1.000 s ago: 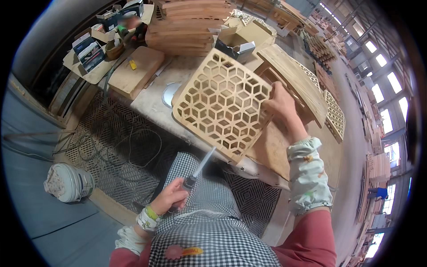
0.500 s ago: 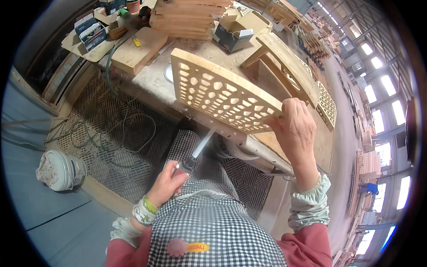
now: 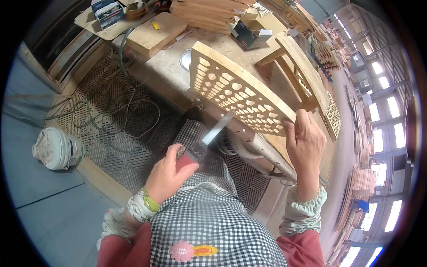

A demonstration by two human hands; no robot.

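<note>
My left hand (image 3: 169, 175) is closed around the red handle of a slim finger belt sander (image 3: 215, 131). Its long, narrow, pale arm points up and away, the tip just below a wooden lattice panel (image 3: 249, 85). Whether the tip touches the panel cannot be made out. The pale panel is pierced with rows of many-sided holes and stands tilted at the workbench's near edge. My right hand (image 3: 307, 138) grips its right end, thumb on the near side, the other fingers partly hidden.
Beyond the panel lie a wooden frame (image 3: 296, 75), another pierced panel (image 3: 332, 116), an opened box (image 3: 251, 33) and a thick wooden block (image 3: 155, 33) on the workbench (image 3: 218, 46). A white bucket (image 3: 58, 149) stands at the left. Hoses (image 3: 122, 118) trail over the floor mat.
My left hand has risen slightly, bringing the sander's arm up and right, closer to the panel's lower edge. The whole view has shifted a little; my right hand keeps its hold on the panel.
</note>
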